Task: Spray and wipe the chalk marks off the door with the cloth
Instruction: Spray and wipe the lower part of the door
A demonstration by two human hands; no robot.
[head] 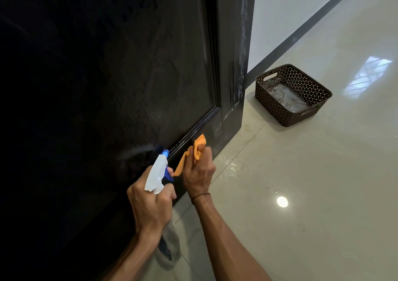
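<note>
A dark panelled door [112, 69] fills the left of the head view. Whitish smears [242, 50] run down its right edge, and a faint misty patch shows low on the panel beside the nozzle. My left hand [150, 205] grips a spray bottle [156, 174] with a white head and blue nozzle, pointed at the lower panel, one finger on the blue trigger. My right hand [199, 170] holds a bunched orange cloth [193, 151] against the door's bottom rail, just right of the nozzle.
A brown perforated basket [318, 91] stands on the glossy cream tile floor [301, 183] to the right of the door, with a clear packet lying inside. A white wall with a dark skirting runs behind it. Wet patches glint on the tiles near the door's foot.
</note>
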